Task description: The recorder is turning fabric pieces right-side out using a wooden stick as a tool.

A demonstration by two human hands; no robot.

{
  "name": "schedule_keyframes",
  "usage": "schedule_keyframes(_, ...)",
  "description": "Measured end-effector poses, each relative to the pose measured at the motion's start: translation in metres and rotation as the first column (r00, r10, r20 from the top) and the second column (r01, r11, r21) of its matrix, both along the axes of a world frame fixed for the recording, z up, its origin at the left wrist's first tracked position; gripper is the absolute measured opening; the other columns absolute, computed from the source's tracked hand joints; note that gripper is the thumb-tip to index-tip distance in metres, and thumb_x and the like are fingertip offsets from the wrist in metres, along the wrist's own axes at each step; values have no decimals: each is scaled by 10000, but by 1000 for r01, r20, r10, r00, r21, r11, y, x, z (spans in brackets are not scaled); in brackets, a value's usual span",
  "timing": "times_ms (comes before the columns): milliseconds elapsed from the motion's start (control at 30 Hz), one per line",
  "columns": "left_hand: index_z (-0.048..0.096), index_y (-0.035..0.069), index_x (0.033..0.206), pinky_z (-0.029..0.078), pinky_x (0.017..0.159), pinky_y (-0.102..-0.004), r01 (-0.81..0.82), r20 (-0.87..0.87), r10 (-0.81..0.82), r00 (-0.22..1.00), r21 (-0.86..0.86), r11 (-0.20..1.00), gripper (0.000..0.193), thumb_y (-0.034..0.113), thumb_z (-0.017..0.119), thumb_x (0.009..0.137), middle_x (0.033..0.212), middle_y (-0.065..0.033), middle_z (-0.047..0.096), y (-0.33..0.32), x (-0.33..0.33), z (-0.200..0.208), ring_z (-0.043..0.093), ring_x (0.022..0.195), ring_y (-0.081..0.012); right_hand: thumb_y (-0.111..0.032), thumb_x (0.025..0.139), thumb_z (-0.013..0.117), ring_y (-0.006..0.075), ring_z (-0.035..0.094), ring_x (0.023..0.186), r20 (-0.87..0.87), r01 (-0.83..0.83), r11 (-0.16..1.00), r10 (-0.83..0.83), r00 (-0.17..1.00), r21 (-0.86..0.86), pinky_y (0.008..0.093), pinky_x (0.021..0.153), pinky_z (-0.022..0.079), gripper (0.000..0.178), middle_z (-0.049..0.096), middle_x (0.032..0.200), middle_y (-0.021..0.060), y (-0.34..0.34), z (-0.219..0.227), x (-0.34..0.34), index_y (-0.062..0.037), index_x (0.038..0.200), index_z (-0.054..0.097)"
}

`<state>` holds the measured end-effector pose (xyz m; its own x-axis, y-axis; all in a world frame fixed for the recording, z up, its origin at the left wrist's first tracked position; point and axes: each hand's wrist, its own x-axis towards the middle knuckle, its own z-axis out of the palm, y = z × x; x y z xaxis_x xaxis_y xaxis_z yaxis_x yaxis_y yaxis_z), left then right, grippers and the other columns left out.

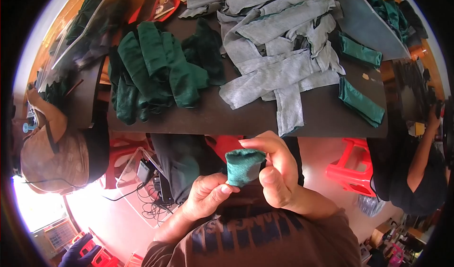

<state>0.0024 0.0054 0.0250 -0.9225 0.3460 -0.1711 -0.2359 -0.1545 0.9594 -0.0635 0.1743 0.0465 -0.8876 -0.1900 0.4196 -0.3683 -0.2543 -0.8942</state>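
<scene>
The person held a small rolled piece of green fabric (244, 166) up in front of the chest, just below the near edge of the dark table (213, 120). The right hand (276, 170) was clamped on it, fingers curled over its top and the thumb pressed against its right side. The left hand (208, 196) met it from below, with thumb and fingers pinched together on its lower left corner. On the table, well apart from the hands, lay a heap of dark green cloth pieces (156, 68) on the left and a loose pile of grey fabric strips (279, 49) spreading across the middle, one strip hanging over the near edge. Two folded green pieces (362, 101) sat at the right side of the table, one behind the other. A red plastic stool (350, 170) stood on the floor to the right, below the table. Another person in a brown top (52, 148) sat at the far left, and a person in dark clothing (416, 172) stood at the right. A tangle of black cables (149, 203) lay on the floor to the left of the hands.
</scene>
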Motion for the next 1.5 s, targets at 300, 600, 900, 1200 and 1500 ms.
schedule_keyframes(300,585,-13,867,433,565,-275,19,-307,-85,948,-212,977,180,158,529,869,714,-97,590,5,-5,-3,561,603,-201,-151,857,533,224,585,582,-31,-127,979,134,990,161,278,526,447,209,585,707,109,10,8,-2,26,964,560)
schedule_keyframes(600,577,-19,880,438,573,-318,-52,-384,-41,922,-231,972,166,140,535,855,689,-119,569,9,0,-5,561,610,-262,-192,848,543,210,643,658,4,-170,969,172,985,181,267,584,497,240,655,816,125,6,1,9,38,900,586)
schedule_keyframes(900,560,-36,907,445,596,-326,16,-384,-111,917,-242,970,162,115,522,861,762,-148,580,6,-4,-1,566,646,-277,-166,843,538,178,633,654,-31,-96,979,103,994,178,241,577,480,261,651,816,126,13,9,6,51,975,599)
schedule_keyframes(1200,552,-26,893,447,605,-313,36,-297,-122,947,-278,960,158,126,530,860,755,-140,582,7,-2,-3,572,658,-268,-122,833,552,141,612,619,60,-138,982,131,990,132,227,568,468,234,654,838,108,9,-1,13,46,989,598)
schedule_keyframes(1500,589,-22,896,423,599,-263,150,-150,-154,977,-37,988,212,174,509,891,714,-73,576,3,-8,2,534,652,-151,-154,840,559,99,595,631,125,-197,978,188,974,69,210,567,456,271,646,777,86,12,7,9,51,1015,592)
